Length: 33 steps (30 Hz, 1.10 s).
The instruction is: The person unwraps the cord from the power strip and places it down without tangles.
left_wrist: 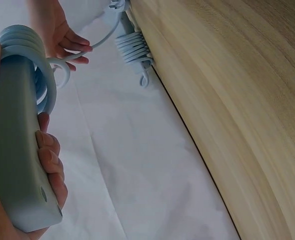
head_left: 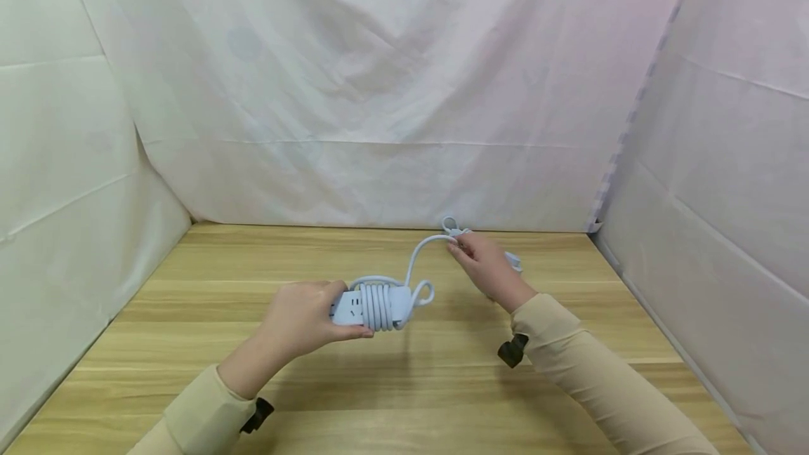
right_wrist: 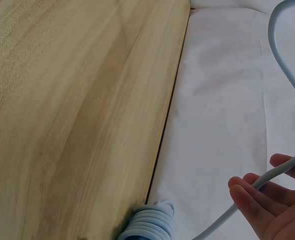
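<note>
My left hand [head_left: 307, 314] grips a white power strip [head_left: 346, 309] by its end, thumb along the side, above the table. Several turns of its cord [head_left: 377, 306] wrap the other end, with a small loop sticking out to the right. From there a loose length of cord [head_left: 413, 258] arches up to my right hand [head_left: 493, 269], which holds it among its fingers. Behind the right hand lies a second power strip, partly hidden in the head view; its wound cord [left_wrist: 133, 48] shows in the left wrist view and a coil [right_wrist: 150, 222] in the right wrist view.
The wooden table [head_left: 442, 399] ends at a hanging white cloth [head_left: 392, 125] behind. Further white cloth walls stand at the left [head_left: 57, 195] and right [head_left: 714, 195]. A small black wrist piece [head_left: 513, 350] hangs under the right sleeve.
</note>
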{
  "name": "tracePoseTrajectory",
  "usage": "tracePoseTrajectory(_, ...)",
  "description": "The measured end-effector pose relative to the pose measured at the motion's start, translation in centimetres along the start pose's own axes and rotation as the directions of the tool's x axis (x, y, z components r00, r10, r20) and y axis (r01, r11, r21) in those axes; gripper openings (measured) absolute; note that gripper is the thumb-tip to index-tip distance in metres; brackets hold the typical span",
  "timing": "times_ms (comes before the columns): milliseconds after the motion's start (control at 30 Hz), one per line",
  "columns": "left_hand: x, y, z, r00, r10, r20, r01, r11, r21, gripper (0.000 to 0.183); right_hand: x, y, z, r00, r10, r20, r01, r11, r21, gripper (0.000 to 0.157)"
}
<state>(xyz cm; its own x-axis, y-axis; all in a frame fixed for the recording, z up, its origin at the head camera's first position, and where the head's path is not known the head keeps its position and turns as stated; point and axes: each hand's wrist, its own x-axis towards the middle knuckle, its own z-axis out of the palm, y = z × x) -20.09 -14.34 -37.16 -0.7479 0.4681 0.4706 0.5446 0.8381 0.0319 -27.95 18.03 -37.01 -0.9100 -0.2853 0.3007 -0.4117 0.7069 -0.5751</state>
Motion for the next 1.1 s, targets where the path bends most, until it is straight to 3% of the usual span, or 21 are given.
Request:
tracePoseTrajectory(167, 0.0, 0.2, -0.1, 1.0, -0.003, -0.014, 0.003, 1.0, -0.023, 0.062, 0.0, 0.2, 0.8, 0.993, 0.085, 0.079, -0.09, 0.995, 0.052, 0.035)
tracePoseTrajectory(367, 0.2, 0.4, -0.3, 0.999, 0.014, -0.043, -0.016, 0.999, -0.038, 0.061, 0.1, 0.6, 1.9, 0.987, 0.087, 0.133, -0.1, 0.991, 0.092, 0.051)
tracePoseTrajectory(633, 0.2, 0.4, -0.3, 0.997, 0.022, -0.07, -0.026, 0.998, -0.054, 0.06, -0.1, 0.9, 3.3, 0.984, 0.09, 0.152, -0.101, 0.993, 0.064, 0.048)
tracePoseTrajectory(933, 0.4, 0.3, -0.4, 0.997, 0.015, -0.077, -0.019, 0.998, -0.057, 0.06, -0.6, 1.5, 4.7, 0.986, 0.039, 0.163, -0.042, 0.999, 0.01, 0.042)
tracePoseTrajectory(1100, 0.6, 0.2, -0.6, 0.999, -0.005, -0.054, 0.002, 0.998, -0.056, 0.06, -0.9, 1.3, 5.0, 0.971, 0.085, 0.225, -0.075, 0.996, -0.052, 0.045)
